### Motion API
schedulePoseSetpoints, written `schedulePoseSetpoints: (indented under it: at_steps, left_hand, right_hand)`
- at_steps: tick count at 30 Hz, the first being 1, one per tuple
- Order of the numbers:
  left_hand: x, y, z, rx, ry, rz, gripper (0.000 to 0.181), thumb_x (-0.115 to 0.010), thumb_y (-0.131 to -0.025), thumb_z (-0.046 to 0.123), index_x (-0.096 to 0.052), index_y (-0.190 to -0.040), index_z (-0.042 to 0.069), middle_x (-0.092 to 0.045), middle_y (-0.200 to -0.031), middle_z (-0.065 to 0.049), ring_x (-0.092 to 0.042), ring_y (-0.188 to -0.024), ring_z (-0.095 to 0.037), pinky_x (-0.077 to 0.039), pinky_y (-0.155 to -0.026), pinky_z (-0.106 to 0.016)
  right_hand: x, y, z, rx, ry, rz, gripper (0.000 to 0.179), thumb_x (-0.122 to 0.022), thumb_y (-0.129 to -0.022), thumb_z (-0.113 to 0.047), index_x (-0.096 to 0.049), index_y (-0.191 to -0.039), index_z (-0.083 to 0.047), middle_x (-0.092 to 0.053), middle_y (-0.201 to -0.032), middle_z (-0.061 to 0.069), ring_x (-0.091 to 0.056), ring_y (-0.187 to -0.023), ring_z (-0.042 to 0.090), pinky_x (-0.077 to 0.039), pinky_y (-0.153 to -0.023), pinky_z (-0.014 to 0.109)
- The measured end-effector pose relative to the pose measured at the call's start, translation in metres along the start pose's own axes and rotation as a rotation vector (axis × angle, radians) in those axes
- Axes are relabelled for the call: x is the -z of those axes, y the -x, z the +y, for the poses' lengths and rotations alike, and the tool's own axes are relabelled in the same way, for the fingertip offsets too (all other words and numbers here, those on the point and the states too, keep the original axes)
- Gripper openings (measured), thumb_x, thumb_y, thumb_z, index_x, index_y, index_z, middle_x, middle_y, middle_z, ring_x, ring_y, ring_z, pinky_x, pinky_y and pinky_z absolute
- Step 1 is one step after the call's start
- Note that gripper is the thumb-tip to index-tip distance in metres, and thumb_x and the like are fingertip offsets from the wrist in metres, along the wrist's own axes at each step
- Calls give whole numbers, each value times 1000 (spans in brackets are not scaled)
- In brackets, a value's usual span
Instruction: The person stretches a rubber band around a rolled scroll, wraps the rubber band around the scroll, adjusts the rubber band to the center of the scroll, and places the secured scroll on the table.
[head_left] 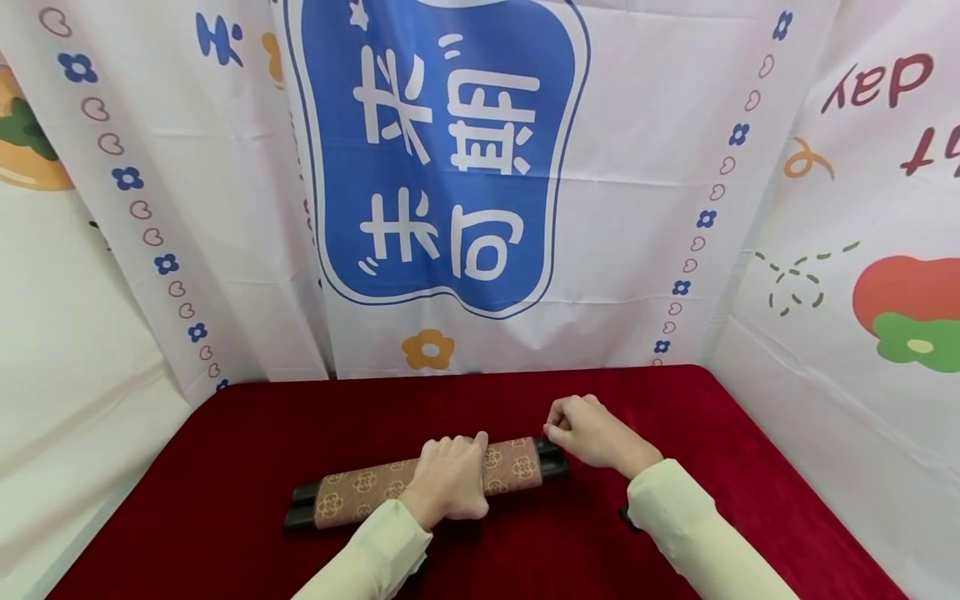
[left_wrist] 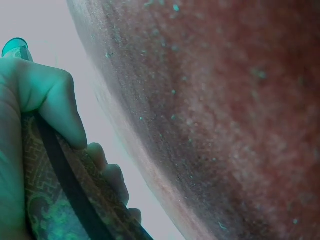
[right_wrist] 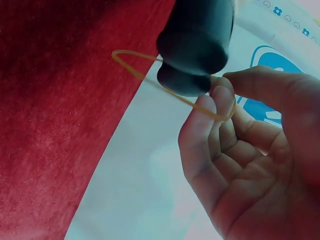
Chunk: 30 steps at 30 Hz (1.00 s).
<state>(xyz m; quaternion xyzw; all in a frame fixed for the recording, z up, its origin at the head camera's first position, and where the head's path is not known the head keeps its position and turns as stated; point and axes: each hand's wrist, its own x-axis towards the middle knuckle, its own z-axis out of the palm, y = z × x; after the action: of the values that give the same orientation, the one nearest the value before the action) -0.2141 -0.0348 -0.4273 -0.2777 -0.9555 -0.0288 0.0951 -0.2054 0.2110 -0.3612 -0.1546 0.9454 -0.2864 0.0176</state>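
A rolled scroll (head_left: 367, 486) with brown, gold-flowered cloth and black rod ends (head_left: 302, 518) lies slanted before me, its right end farther away. My left hand (head_left: 450, 477) grips it round the middle; in the left wrist view the fingers curl about the patterned roll (left_wrist: 47, 195), which has a dark strip. At the right end is my right hand (head_left: 592, 432). Its fingertips pinch a thin yellow rubber band (right_wrist: 131, 67), seen in the right wrist view. The band is stretched into a loop beside the black rod ends (right_wrist: 195, 55); whether it encircles them I cannot tell.
A dark red cloth covers the table (head_left: 600, 542). White printed curtains (head_left: 630, 250) hang behind it and at both sides. A small dark object (head_left: 628, 518) shows beneath the right sleeve.
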Motion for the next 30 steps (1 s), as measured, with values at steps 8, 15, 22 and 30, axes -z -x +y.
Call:
schedulePoseSetpoints:
  at_steps: [8, 15, 22, 30]
  left_hand:
    - [1, 0, 2, 58, -10, -16, 77, -81, -62, 31, -66, -134, 9, -70, -77, -5, -55, -55, -21, -41, -48, -37]
    - [2, -1, -1, 105, -29, 12, 68, -79, -63, 32, -68, -126, 9, -66, -72, -4, -55, -53, -22, -39, -44, -37]
    - [3, -1, -2, 136, -27, 35, 68, -78, -63, 31, -68, -126, 8, -67, -74, -6, -56, -53, -24, -38, -43, -37]
    - [4, 0, -3, 157, -5, 35, 65, -79, -61, 31, -69, -121, 8, -68, -76, -7, -62, -59, -28, -42, -45, -40]
  right_hand:
    - [-4, 8, -6, 2, -12, 13, 8, -70, -100, -12, -75, -96, -9, -67, -79, -1, -58, -69, 11, -50, -61, 24]
    - [-9, 16, -12, 26, -7, 71, 6, -71, -97, -8, -72, -91, -8, -68, -77, -3, -59, -67, 9, -51, -62, 23]
    - [-18, 23, -21, -12, -47, 128, 8, -70, -95, -4, -70, -88, -8, -68, -71, -2, -60, -58, 8, -51, -56, 24]
    - [-29, 26, -27, -46, -89, 202, 6, -74, -94, -6, -72, -89, -5, -73, -78, 0, -65, -66, 8, -54, -60, 21]
